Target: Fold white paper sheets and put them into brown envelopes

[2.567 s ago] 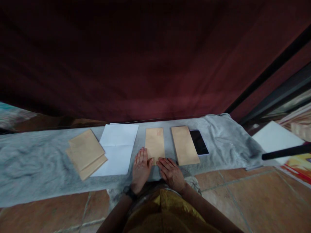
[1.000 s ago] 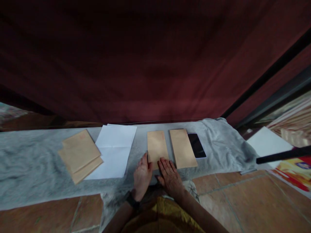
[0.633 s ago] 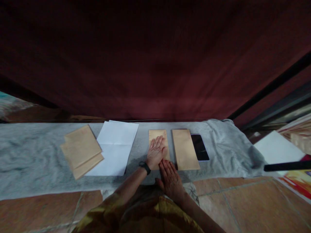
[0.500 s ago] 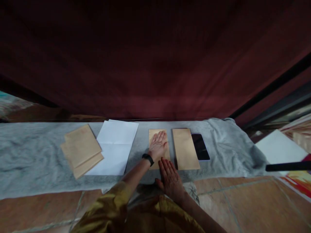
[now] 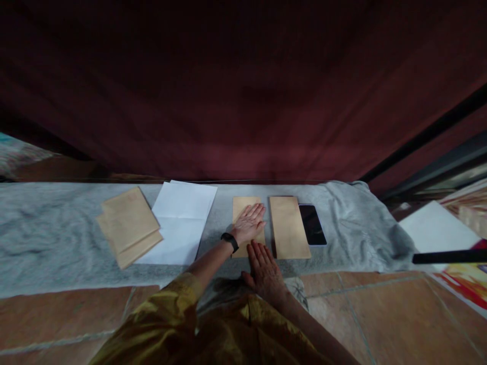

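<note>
My left hand lies flat and open on a tan envelope in the middle of a grey cloth. A black band circles that wrist. Just below the envelope's near end my right hand rests flat with its fingers stretched out, touching the near edge. A second tan envelope lies right beside the first, with a dark phone against its right side.
White folded sheets and a stack of tan envelopes lie to the left on the cloth. A dark red curtain hangs behind. Terracotta floor tiles run in front. White paper and a black bar sit far right.
My left hand has slid from beside the envelope's near end up onto its surface and lies flat there. My right hand has stayed at the near edge.
</note>
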The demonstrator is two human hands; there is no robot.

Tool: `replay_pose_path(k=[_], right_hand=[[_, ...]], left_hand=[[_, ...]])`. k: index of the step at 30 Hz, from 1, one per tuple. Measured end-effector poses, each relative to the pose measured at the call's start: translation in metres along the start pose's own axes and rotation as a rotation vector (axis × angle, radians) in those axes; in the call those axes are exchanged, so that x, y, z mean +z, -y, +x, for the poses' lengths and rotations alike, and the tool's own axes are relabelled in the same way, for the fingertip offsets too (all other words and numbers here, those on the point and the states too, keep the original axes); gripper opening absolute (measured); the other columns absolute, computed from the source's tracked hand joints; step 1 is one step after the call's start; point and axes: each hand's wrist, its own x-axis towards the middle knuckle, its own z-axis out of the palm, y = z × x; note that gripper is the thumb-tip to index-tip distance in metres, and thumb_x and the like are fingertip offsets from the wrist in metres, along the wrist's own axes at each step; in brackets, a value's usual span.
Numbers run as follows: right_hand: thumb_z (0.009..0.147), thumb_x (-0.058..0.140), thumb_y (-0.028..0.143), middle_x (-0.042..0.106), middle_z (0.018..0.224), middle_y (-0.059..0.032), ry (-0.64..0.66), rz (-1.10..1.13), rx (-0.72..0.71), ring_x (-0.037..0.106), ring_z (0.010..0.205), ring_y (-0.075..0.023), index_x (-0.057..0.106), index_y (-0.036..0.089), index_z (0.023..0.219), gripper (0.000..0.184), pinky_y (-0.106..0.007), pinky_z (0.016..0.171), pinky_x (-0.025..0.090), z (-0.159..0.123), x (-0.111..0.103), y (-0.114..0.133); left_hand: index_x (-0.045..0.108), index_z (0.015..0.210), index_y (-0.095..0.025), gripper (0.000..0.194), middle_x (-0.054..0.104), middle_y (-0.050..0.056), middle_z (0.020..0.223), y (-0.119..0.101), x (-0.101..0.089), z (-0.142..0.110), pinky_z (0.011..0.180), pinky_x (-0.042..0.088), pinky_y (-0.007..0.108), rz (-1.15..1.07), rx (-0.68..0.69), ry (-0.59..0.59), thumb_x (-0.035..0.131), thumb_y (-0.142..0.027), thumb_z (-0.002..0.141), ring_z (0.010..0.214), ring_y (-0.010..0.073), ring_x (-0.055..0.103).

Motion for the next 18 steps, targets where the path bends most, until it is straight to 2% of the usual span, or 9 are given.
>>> replay_pose_path(k=[5, 11, 14, 18], right_hand=[[0.096, 0.053, 0.043, 0.046, 0.151, -0.0193, -0.009, -0.009, 0.004, 0.038, 0.143, -0.0302, 0.032, 0.007, 0.153, 0.071, -0.048, 0.12, 0.03, -0.003, 0.004, 0.0], [0.095, 0.055, 0.042, 0.053, 0.144, -0.0202, -0.011, 0.023, -0.017, 0.04, 0.141, -0.0307, 0.044, 0.006, 0.145, 0.063, -0.049, 0.12, 0.032, -0.007, 0.005, -0.004], [0.094, 0.055, 0.034, 0.057, 0.141, -0.0174, 0.018, 0.071, -0.036, 0.045, 0.138, -0.0286, 0.049, 0.008, 0.142, 0.056, -0.049, 0.12, 0.032, -0.012, 0.001, -0.006], [0.094, 0.05, 0.022, 0.052, 0.147, -0.0141, 0.054, 0.113, -0.071, 0.042, 0.141, -0.0258, 0.044, 0.011, 0.146, 0.053, -0.049, 0.118, 0.036, -0.022, -0.004, -0.012]], left_hand=[[0.034, 0.153, -0.016, 0.06, 0.03, 0.006, 0.162, -0.01, 0.002, -0.029, 0.125, 0.01, 0.039, -0.046, 0.072, -0.003, 0.022, -0.047, 0.104, 0.152, 0.0165, 0.019], [0.031, 0.155, -0.017, 0.06, 0.03, 0.005, 0.162, -0.019, -0.007, -0.06, 0.125, 0.011, 0.036, -0.1, 0.097, 0.052, 0.021, -0.049, 0.104, 0.152, 0.0143, 0.02], [0.027, 0.156, -0.018, 0.061, 0.027, 0.006, 0.164, -0.025, -0.011, -0.077, 0.125, 0.01, 0.036, -0.1, 0.105, 0.051, 0.023, -0.05, 0.104, 0.152, 0.0151, 0.019], [0.022, 0.157, -0.015, 0.067, 0.025, 0.009, 0.164, -0.029, -0.01, -0.104, 0.125, 0.01, 0.038, -0.074, 0.127, 0.039, 0.026, -0.055, 0.103, 0.153, 0.0185, 0.018]])
